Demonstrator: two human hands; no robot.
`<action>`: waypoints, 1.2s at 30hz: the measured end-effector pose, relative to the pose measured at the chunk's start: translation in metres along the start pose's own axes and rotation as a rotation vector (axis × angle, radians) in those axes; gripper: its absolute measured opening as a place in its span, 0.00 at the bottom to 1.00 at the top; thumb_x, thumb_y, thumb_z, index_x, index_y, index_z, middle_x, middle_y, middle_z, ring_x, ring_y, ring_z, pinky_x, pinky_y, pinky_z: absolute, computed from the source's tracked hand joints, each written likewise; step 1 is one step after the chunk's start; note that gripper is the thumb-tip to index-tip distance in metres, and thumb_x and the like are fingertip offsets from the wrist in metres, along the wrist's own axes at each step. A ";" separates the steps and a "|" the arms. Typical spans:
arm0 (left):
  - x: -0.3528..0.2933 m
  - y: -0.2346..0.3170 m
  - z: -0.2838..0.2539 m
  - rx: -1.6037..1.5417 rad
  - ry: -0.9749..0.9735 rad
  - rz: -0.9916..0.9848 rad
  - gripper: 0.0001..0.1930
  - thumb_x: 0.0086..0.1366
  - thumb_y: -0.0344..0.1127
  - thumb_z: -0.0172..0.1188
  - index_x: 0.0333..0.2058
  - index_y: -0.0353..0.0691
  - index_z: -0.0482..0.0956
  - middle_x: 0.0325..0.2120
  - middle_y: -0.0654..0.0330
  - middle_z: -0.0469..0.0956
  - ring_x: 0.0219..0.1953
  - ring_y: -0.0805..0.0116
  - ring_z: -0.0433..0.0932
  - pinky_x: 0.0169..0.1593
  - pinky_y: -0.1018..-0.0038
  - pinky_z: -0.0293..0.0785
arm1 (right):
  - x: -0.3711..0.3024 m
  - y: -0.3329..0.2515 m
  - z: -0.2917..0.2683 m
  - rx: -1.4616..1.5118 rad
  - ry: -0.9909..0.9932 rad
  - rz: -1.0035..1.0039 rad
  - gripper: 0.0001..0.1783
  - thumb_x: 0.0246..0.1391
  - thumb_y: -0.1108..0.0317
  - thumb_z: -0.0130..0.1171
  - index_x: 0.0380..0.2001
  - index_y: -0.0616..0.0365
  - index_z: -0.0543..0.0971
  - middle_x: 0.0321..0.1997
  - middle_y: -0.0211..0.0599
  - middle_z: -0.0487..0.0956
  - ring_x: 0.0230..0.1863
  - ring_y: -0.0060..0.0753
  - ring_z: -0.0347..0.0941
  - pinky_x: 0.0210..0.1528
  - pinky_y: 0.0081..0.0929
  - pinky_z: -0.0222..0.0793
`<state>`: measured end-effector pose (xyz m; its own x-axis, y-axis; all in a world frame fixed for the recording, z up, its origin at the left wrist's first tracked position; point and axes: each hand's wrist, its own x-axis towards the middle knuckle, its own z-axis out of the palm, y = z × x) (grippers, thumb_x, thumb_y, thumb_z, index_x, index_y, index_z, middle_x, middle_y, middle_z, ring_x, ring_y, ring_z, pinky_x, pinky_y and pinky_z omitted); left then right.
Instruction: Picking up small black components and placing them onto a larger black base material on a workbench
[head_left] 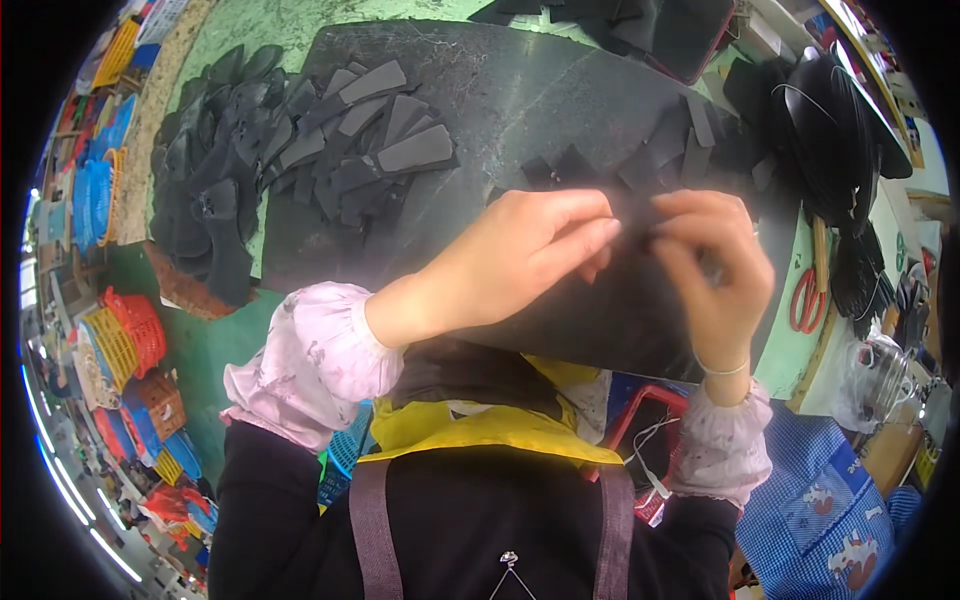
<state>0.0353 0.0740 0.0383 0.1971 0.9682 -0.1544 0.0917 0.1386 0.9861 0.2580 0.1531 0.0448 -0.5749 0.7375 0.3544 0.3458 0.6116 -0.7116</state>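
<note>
Over the dark board (450,250) my two hands are raised close together. My left hand (525,245) is pinched, thumb against fingers, at the left edge of a small black sheet piece (634,222). At the other edge of that piece my right hand (715,250) has its fingers curled in; motion smears its fingertips. The piece is dark against the board, so its outline is hard to make out. Just beyond the hands lie several loose black pieces (672,145). To the left spreads a pile of dark grey strips (415,148).
Black curved parts (225,215) are heaped at the far left on the green tabletop (265,40). On the right are red-handled scissors (808,300) and a bundle of tied black pieces (825,130). A blue patterned bag (815,500) is at the lower right.
</note>
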 end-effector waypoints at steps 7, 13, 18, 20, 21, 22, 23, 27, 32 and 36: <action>-0.015 -0.004 -0.018 0.105 0.004 -0.015 0.14 0.78 0.39 0.50 0.35 0.35 0.76 0.27 0.63 0.79 0.34 0.75 0.78 0.42 0.74 0.73 | 0.014 0.022 -0.023 -0.460 0.223 0.035 0.28 0.54 0.74 0.70 0.58 0.59 0.76 0.43 0.29 0.83 0.39 0.20 0.74 0.46 0.22 0.71; -0.025 -0.011 -0.016 0.560 0.085 0.346 0.04 0.65 0.31 0.63 0.33 0.38 0.79 0.33 0.61 0.79 0.42 0.55 0.77 0.47 0.63 0.72 | 0.007 -0.018 -0.002 0.520 -0.344 0.669 0.07 0.57 0.77 0.69 0.38 0.63 0.82 0.30 0.26 0.82 0.28 0.12 0.75 0.31 0.12 0.70; -0.042 -0.030 -0.026 0.678 0.142 0.462 0.08 0.56 0.27 0.69 0.33 0.39 0.78 0.48 0.57 0.77 0.53 0.49 0.76 0.56 0.60 0.74 | 0.000 0.002 0.002 0.484 -0.236 0.735 0.04 0.61 0.74 0.66 0.37 0.63 0.82 0.28 0.28 0.83 0.26 0.14 0.77 0.28 0.12 0.70; -0.045 -0.038 -0.025 0.751 0.127 0.453 0.10 0.56 0.27 0.69 0.35 0.39 0.78 0.51 0.57 0.75 0.55 0.49 0.75 0.56 0.59 0.75 | 0.008 -0.012 0.012 0.486 -0.304 0.741 0.04 0.61 0.73 0.67 0.35 0.64 0.83 0.26 0.30 0.83 0.26 0.15 0.78 0.28 0.13 0.71; -0.046 -0.039 -0.025 0.749 0.124 0.449 0.10 0.56 0.27 0.69 0.35 0.39 0.78 0.51 0.57 0.75 0.55 0.49 0.75 0.56 0.59 0.75 | 0.011 -0.014 0.017 0.488 -0.305 0.745 0.04 0.61 0.73 0.67 0.35 0.64 0.83 0.26 0.30 0.83 0.26 0.15 0.78 0.28 0.13 0.71; -0.047 -0.039 -0.026 0.746 0.133 0.440 0.10 0.55 0.27 0.69 0.35 0.39 0.78 0.51 0.57 0.75 0.56 0.49 0.75 0.56 0.59 0.76 | 0.015 -0.014 0.022 0.456 -0.359 0.749 0.05 0.60 0.73 0.67 0.35 0.64 0.83 0.26 0.30 0.83 0.26 0.16 0.78 0.27 0.13 0.71; -0.046 -0.039 -0.026 0.740 0.143 0.436 0.10 0.55 0.27 0.69 0.34 0.40 0.78 0.51 0.57 0.75 0.56 0.49 0.75 0.55 0.59 0.76 | 0.018 -0.014 0.025 0.418 -0.410 0.752 0.05 0.59 0.73 0.68 0.34 0.64 0.83 0.25 0.31 0.83 0.25 0.16 0.78 0.27 0.14 0.71; -0.045 -0.035 -0.025 0.719 0.122 0.426 0.11 0.54 0.27 0.70 0.35 0.41 0.77 0.51 0.57 0.75 0.57 0.49 0.74 0.54 0.60 0.77 | 0.021 -0.007 0.024 0.395 -0.428 0.752 0.05 0.59 0.72 0.68 0.34 0.64 0.84 0.25 0.30 0.84 0.25 0.17 0.79 0.27 0.14 0.72; -0.042 -0.033 -0.019 0.834 0.177 0.414 0.19 0.53 0.29 0.70 0.46 0.42 0.80 0.51 0.56 0.75 0.54 0.50 0.75 0.55 0.61 0.78 | 0.027 -0.014 0.031 0.203 -0.426 0.706 0.06 0.54 0.72 0.70 0.33 0.61 0.83 0.22 0.32 0.81 0.22 0.19 0.77 0.26 0.20 0.71; -0.036 -0.033 -0.011 0.917 0.249 0.404 0.22 0.53 0.28 0.70 0.49 0.42 0.81 0.50 0.56 0.75 0.52 0.52 0.75 0.53 0.61 0.77 | 0.021 -0.026 0.035 -0.412 -0.268 0.332 0.10 0.46 0.70 0.74 0.28 0.55 0.80 0.24 0.31 0.75 0.27 0.33 0.76 0.31 0.32 0.72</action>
<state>0.0148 0.0363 0.0125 0.1806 0.9372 0.2983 0.7928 -0.3182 0.5198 0.2110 0.1428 0.0498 -0.5357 0.8429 -0.0508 0.7676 0.4610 -0.4452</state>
